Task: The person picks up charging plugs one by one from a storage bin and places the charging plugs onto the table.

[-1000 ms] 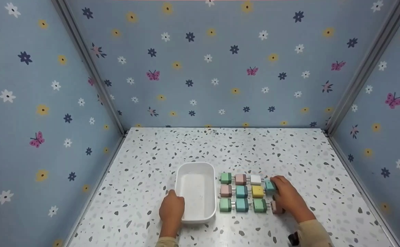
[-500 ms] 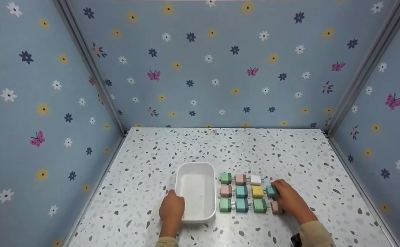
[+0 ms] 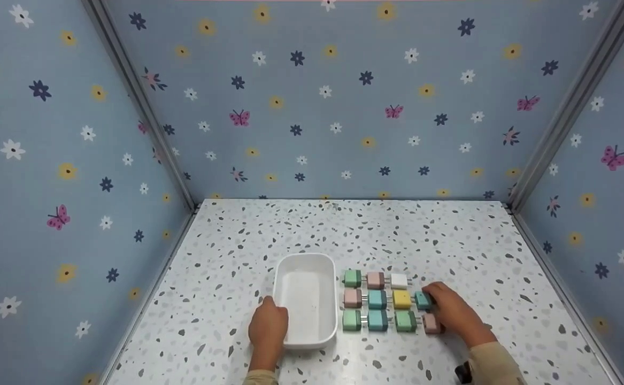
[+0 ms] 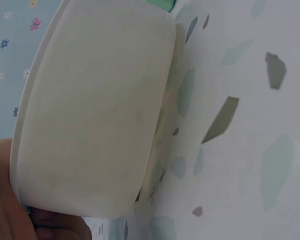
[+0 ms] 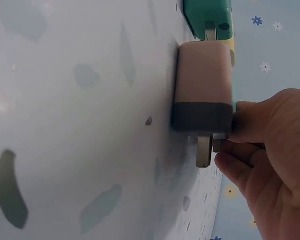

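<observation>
My left hand (image 3: pixel 269 325) grips the left rim of a white rectangular plastic box (image 3: pixel 324 342), thumb on top. In the left wrist view the box's outer wall (image 4: pixel 95 110) fills much of the frame, with fingers curled beneath its edge. My right hand (image 3: pixel 453 313) pinches a teal charger plug (image 3: pixel 423 300) at the right end of the middle row, beside a yellow plug (image 3: pixel 401 299). Just nearer lies a pink plug (image 3: pixel 431 323); in the right wrist view this pink plug (image 5: pixel 204 80) partly hides the fingers and the teal plug.
Several charger plugs lie in three rows right of the box, including a white plug (image 3: pixel 399 280) at the back row's right end and a green plug (image 3: pixel 405 321) in the front row. Patterned panels (image 3: pixel 322 107) enclose the speckled table (image 3: pixel 226 240) at the back and sides.
My right hand has shifted the teal plug a little toward me, from between the back and middle rows into line with the middle row. My left hand and the box stay put.
</observation>
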Demonstrator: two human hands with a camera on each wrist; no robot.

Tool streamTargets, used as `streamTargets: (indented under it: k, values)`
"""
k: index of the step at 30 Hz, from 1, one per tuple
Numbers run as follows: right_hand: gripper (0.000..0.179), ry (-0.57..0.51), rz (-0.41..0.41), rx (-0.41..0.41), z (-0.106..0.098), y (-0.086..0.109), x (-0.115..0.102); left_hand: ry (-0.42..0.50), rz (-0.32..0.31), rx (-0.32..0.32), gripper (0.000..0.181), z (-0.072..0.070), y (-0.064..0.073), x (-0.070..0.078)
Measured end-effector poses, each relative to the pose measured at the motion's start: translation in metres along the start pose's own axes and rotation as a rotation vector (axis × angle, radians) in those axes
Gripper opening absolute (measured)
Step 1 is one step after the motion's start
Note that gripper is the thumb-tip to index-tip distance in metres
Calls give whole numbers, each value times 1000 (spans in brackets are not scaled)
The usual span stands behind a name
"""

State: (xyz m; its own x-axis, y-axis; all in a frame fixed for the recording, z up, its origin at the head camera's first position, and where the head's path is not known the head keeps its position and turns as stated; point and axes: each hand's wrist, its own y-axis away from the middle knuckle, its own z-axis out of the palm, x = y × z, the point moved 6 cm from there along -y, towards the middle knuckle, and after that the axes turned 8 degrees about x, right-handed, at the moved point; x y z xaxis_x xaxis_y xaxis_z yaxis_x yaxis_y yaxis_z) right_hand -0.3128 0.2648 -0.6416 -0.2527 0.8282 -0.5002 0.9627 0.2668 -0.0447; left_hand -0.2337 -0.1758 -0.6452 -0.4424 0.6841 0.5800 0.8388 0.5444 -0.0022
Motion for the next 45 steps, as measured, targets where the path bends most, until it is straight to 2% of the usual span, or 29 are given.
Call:
streamTargets:
  k: [6,16,25,37,45]
  values:
    - [41,-8,44,-9,1,-1,2,-14,-3,8,42,1,0,-1]
    - [39,-12,20,-9,-2,-4,0,-20,-33,-17,47,2,-2,-2]
    - [39,-16,15,1,-3,-2,-1,-13,11,31,43,0,0,-1]
    - [40,-31,26,-10,0,-3,1,8,-14,4,47,-1,1,-3]
    - [40,-25,34,-16,-2,-3,3,31,-4,4,45,1,0,-5]
